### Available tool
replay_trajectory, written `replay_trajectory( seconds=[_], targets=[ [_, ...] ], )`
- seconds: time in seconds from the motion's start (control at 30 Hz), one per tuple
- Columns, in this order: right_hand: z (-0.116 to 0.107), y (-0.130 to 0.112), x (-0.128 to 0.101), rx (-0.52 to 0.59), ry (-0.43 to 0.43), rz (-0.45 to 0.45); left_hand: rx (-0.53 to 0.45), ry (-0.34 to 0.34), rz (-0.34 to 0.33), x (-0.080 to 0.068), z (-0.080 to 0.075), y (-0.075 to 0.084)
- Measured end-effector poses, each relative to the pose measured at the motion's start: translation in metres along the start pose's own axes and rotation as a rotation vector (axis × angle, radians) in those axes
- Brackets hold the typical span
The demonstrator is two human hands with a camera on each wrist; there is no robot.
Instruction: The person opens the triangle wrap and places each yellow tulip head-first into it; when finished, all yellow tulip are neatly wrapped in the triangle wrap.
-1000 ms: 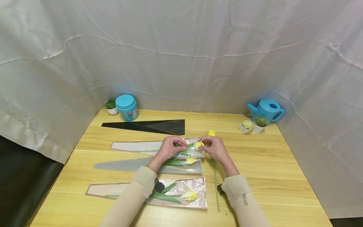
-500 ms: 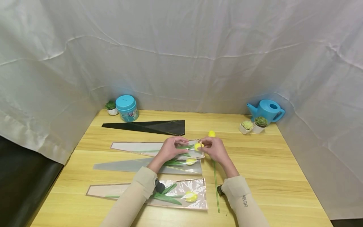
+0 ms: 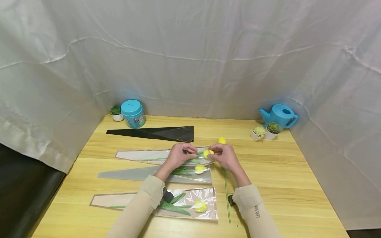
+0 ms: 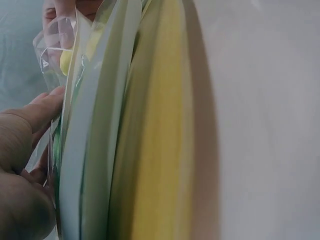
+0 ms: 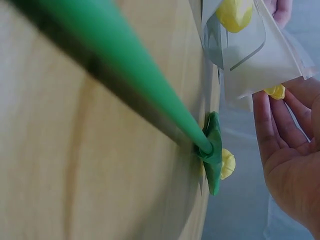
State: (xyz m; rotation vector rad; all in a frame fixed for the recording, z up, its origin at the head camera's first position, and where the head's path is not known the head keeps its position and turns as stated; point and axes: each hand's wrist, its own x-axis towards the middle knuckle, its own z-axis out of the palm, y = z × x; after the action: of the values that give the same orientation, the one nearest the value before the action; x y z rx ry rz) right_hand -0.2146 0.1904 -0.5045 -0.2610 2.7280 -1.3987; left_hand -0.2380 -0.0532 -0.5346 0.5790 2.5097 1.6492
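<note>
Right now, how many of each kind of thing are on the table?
Yellow tulips: 4
Sleeves: 4, one black, three pale
Succulent pots: 3
Blue jar: 1
Blue watering can: 1
Total: 13

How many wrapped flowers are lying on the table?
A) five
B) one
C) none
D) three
D: three clear sleeves each hold a yellow flower: the far one that both hands work on, the middle one, and the near one; a bare flower lies unwrapped by the right hand, and the black sleeve holds none.
</note>
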Motion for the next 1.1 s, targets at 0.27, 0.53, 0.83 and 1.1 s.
replay_trajectory(
  seconds=[0.27,0.53,0.83,1.1],
  targets=[
    [0.0021,0.0010,0.0011,0.013,-0.015,-0.039,-0.022,-0.001,0.005,0.0003,0.0011,0.0023],
    [0.0036,-0.0002,0.0014,0.067,-0.047,-0.033,-0.033,0.001,0.016,-0.0004,0.0009,0.0034],
    [0.0047,0.0029,0.0032,0.075,-0.078,-0.077,-0.013,0.002,0.014,0.0009,-0.0009,0.0024],
    [0.0047,0.0017,0.0026,0.073,-0.083,-0.075,0.026,0.015,-0.001,0.0014,-0.0040,0.0016]
  ],
)
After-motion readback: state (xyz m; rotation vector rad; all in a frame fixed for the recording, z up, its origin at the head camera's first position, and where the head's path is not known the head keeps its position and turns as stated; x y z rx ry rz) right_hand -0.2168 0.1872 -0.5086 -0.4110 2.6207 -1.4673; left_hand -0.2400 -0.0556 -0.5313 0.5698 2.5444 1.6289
